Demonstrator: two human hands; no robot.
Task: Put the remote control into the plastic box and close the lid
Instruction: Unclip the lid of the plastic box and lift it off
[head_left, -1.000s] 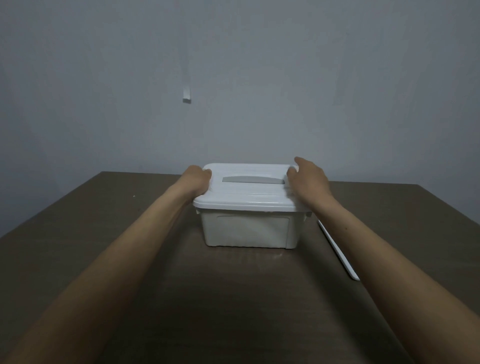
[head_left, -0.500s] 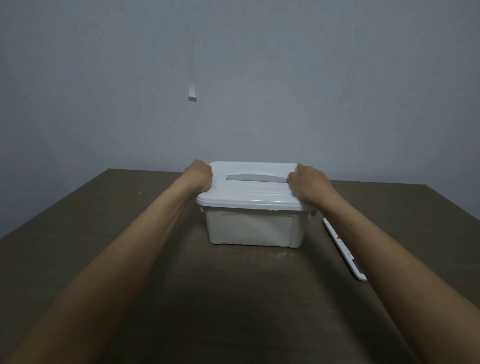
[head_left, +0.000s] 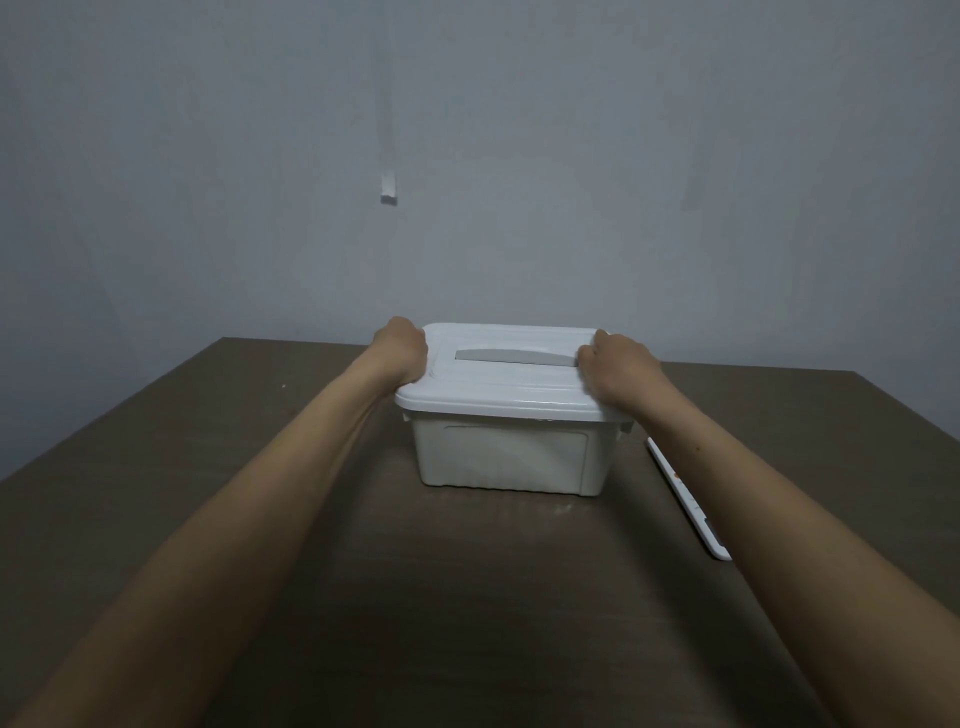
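White plastic box (head_left: 506, 457) now has my left hand (head_left: 400, 351) and right hand (head_left: 618, 371) curled tighter on its lid (head_left: 498, 395) ends than a second ago, ready to lift, while the remote control (head_left: 688, 499) waits beside it on the table (head_left: 208, 467).

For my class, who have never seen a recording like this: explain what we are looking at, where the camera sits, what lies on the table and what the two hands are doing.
There is no machine here: a person wears one wide-angle camera on the head, looking forward and down, so both bare arms reach in from below. On the dark brown wooden table stands a white rectangular plastic box, closed by its white lid with a grey handle. The left hand grips the lid's left end and the right hand its right end. A long, slim white remote control lies on the table to the right of the box, partly hidden by the right forearm. Behind is a plain grey wall.
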